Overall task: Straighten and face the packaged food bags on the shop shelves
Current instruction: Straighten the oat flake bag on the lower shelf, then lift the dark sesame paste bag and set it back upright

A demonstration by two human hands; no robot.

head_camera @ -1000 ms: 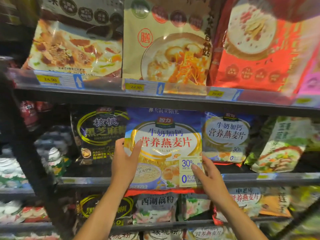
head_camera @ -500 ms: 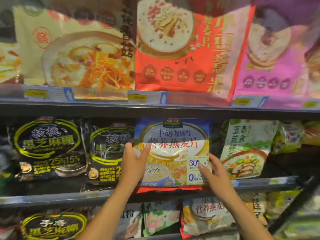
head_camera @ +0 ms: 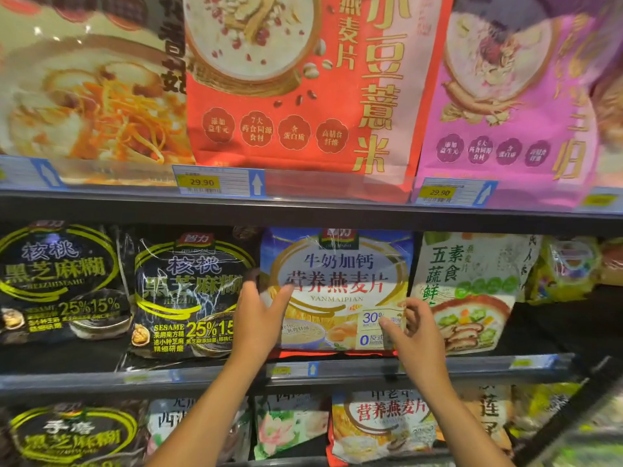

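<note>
Middle shelf point(head_camera: 101, 379), centre frame: oat bag point(head_camera: 340, 274) upright. Left hand point(head_camera: 258, 321), fingers straight, touches its left edge; right hand point(head_camera: 418, 335) curled at lower right, grip unclear.

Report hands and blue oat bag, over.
Left hand open at blue oat bag, left edge. Right hand at lower right corner, grip unclear. Bag upright, faced, nothing blocking.

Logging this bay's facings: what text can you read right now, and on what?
"牛奶加钙 营养燕麦片", "YANMAIPIAN", "30%": oat bag
"核桃 黑芝麻糊", "SESAME", "25%": black sesame bag
"29.90": left price tag
"29.90": right price tag
Lower rail tag and the tags' fine print: too blurred to read.
</note>
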